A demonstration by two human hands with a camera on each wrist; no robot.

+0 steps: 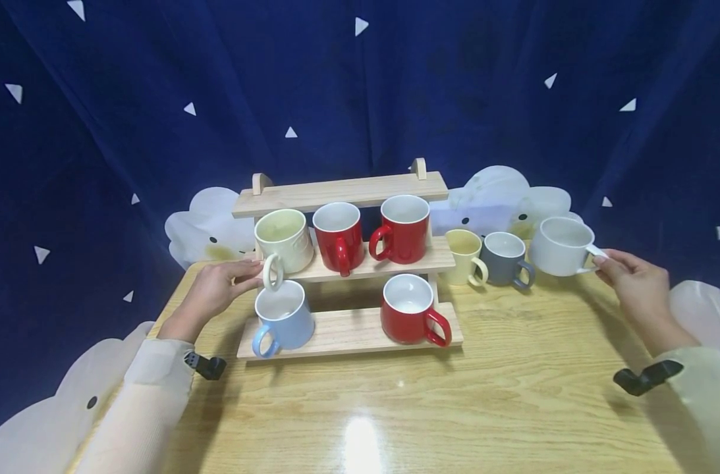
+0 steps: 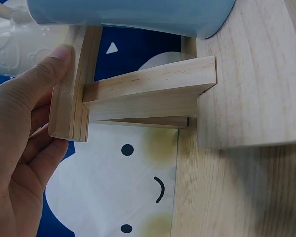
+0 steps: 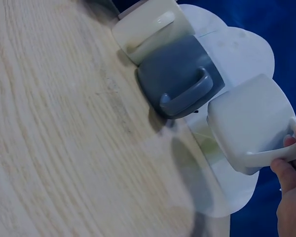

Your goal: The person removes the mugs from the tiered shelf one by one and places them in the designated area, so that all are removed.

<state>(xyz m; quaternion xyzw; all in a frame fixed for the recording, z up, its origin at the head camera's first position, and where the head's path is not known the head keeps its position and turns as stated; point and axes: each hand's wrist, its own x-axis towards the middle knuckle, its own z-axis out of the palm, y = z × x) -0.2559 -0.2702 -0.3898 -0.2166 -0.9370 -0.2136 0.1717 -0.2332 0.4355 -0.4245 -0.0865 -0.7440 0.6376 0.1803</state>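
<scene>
In the head view my right hand (image 1: 638,289) pinches the handle of a white mug (image 1: 564,247). The mug (image 3: 254,123) is held upright, with its shadow falling apart from it on the table in the right wrist view. To its left stand a grey mug (image 1: 502,260) and a pale yellow mug (image 1: 462,260). My left hand (image 1: 220,289) grips the left end of the middle board of a wooden rack (image 1: 348,339), thumb on top and fingers beneath in the left wrist view. Right by those fingers sits a cream mug (image 1: 285,243) on that board.
Two red mugs (image 1: 338,237) share the middle board with the cream one. A light blue mug (image 1: 288,319) and another red mug (image 1: 404,313) stand on the lowest board. The top board (image 1: 342,194) bears no mugs. Behind the wooden table (image 1: 484,395) hangs a dark blue curtain (image 1: 336,79).
</scene>
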